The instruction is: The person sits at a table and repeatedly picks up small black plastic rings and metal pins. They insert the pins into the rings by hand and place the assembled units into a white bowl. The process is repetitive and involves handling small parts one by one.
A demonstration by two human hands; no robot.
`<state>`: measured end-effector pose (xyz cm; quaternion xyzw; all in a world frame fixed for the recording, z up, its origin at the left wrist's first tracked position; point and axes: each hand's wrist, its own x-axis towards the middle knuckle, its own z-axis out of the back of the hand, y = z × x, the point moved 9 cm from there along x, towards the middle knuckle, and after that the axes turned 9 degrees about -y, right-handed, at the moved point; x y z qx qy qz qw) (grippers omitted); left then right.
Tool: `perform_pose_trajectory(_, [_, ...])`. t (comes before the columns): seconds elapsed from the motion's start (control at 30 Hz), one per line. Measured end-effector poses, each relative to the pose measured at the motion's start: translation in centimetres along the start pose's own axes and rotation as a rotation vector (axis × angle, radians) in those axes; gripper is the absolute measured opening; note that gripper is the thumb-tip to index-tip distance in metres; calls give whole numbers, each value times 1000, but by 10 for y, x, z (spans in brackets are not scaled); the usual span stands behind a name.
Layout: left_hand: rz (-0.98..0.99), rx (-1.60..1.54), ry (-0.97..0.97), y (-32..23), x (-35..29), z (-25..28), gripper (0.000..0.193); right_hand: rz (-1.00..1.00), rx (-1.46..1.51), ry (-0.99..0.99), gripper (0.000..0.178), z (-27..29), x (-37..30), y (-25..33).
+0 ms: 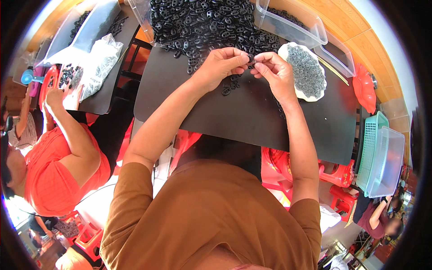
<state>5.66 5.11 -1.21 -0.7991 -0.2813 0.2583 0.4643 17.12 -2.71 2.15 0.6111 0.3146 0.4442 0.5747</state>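
My left hand (224,65) pinches a small black plastic piece (251,58) between thumb and forefinger, above the dark table. Close against it, the thumb and forefinger of my right hand (275,72) are pressed together at the piece's right side. Whatever lies between those right fingertips is too small to make out. Behind both hands spreads a big pile of black oval two-holed plastic pieces (202,27). A few loose black pieces (229,87) lie just below my fingers. Right of my right hand stands a white scalloped dish (310,98) heaped with small grey metal-looking parts (308,72).
Clear plastic bins (297,24) stand behind the pile and dish. A red scalloped bowl (363,87) sits at the right edge, near a green basket (370,148). On the left, a person in red (63,166) works at another table (101,96). Red stools (87,238) stand around.
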Motion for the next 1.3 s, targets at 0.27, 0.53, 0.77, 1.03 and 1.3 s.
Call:
perform_pose_trajectory(0.27, [-264, 372, 111, -9, -4, -16, 22, -10, 20, 28, 17, -3, -1, -3])
perform_pose_trajectory(0.53, [-192, 74, 66, -11, 1, 0, 11, -56, 97, 40, 13, -2, -2, 3])
perform_pose_trajectory(0.77, [-203, 104, 10, -9, -1, -1, 11, -46, 131, 50, 12, -5, -2, 2])
perform_pose_trajectory(1.03, [-162, 82, 10, -5, 0, 3, 20, 16, -12, -27, 10, 0, 0, 2])
perform_pose_trajectory(1.3, [-123, 64, 25, 0, 0, 3, 22, 60, -71, -46, 14, -4, -2, 7])
